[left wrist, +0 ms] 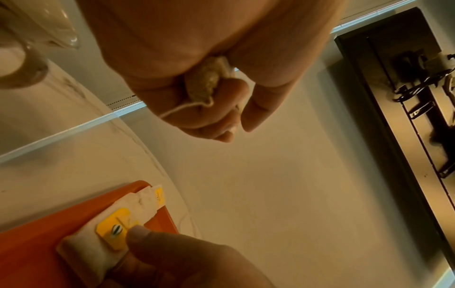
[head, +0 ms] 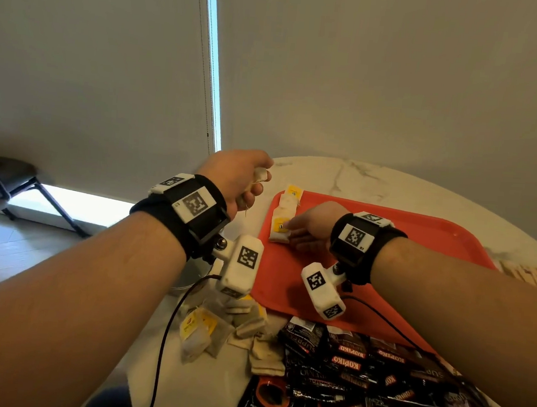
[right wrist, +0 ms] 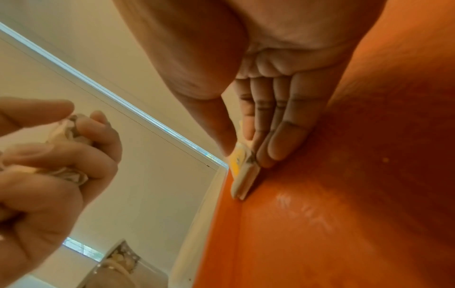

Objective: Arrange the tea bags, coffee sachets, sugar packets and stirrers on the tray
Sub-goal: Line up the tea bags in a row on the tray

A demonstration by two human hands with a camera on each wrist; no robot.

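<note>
A red tray [head: 403, 244] lies on the marble table [head: 360, 179]. A row of tea bags [head: 288, 205] with yellow tags lines its left rim. My right hand [head: 310, 228] lies low on the tray and pinches the nearest tea bag [head: 279, 232] of that row, thumb on its yellow tag [left wrist: 113, 230], fingers [right wrist: 270, 136] along its side. My left hand [head: 246, 182] hovers off the tray's far left corner. It is curled round a bunch of tea bags [left wrist: 204, 78], and a string hangs from them.
Loose tea bags [head: 217, 325] are heaped on the table in front of the tray. Black coffee sachets [head: 359, 373] cover the near right. Wooden stirrers [head: 533, 275] lie to the right of the tray. A glass vessel [left wrist: 37, 29] stands near the left edge.
</note>
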